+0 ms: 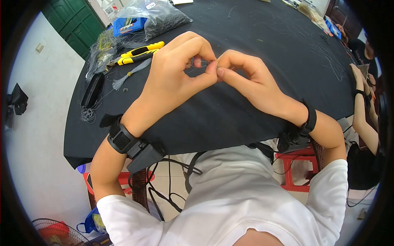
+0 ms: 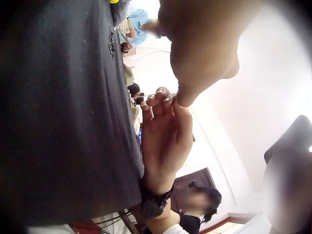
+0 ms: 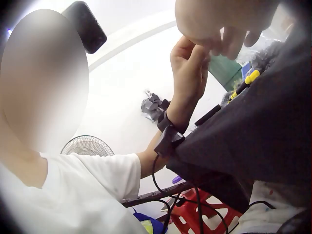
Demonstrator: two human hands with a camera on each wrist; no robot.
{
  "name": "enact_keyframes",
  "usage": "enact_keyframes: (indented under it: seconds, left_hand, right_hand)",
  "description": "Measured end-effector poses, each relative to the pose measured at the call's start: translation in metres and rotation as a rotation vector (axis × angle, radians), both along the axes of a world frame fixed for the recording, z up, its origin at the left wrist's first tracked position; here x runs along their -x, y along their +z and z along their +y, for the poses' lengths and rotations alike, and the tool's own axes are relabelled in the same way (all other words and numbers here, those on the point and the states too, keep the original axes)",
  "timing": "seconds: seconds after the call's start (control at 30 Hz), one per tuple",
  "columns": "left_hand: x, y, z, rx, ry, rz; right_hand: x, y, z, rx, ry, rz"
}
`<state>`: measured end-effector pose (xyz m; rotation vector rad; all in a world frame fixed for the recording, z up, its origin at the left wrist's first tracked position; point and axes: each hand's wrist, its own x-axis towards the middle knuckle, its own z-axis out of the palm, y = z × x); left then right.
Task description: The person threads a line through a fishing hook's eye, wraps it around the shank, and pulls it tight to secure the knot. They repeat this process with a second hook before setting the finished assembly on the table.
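Observation:
Both hands meet above the black-covered table, their fingertips together in the head view. My left hand (image 1: 174,65) pinches with thumb and index finger, the other fingers bent behind. Facing it, my right hand (image 1: 256,84) pinches at the same spot with its thumb and index finger. A thin strand (image 2: 139,96) runs out by the fingertips in the left wrist view; most of it is hidden by the fingers. Left of the hands lie yellow-and-black pliers (image 1: 137,53) and a bundle of grey strands (image 1: 131,75) with a yellow tie.
A black elongated object (image 1: 93,90) and a tangle of thin line (image 1: 88,115) lie near the table's left edge. Farther back are a clear bag (image 1: 166,20) of dark material and a blue box (image 1: 128,25). Loose strands (image 1: 330,61) lie at the right, near another person's arm (image 1: 363,119).

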<state>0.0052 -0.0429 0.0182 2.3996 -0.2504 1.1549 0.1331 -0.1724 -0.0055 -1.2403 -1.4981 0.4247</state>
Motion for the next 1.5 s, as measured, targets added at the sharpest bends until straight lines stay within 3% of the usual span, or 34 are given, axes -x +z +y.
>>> enact_keyframes:
  seconds: [0.47, 0.7, 1.5]
  left_hand:
    - [0.002, 0.007, 0.019, -0.092, 0.137, -0.023]
    - [0.009, 0.013, 0.059, -0.271, 0.248, -0.126]
    - [0.039, 0.012, 0.152, -0.341, 0.633, -0.124]
  right_hand:
    - [0.001, -0.001, -0.002, 0.02, 0.019, -0.053]
    - [0.003, 0.001, -0.005, 0.041, 0.032, -0.087]
    - [0.003, 0.0, -0.007, 0.033, 0.079, -0.114]
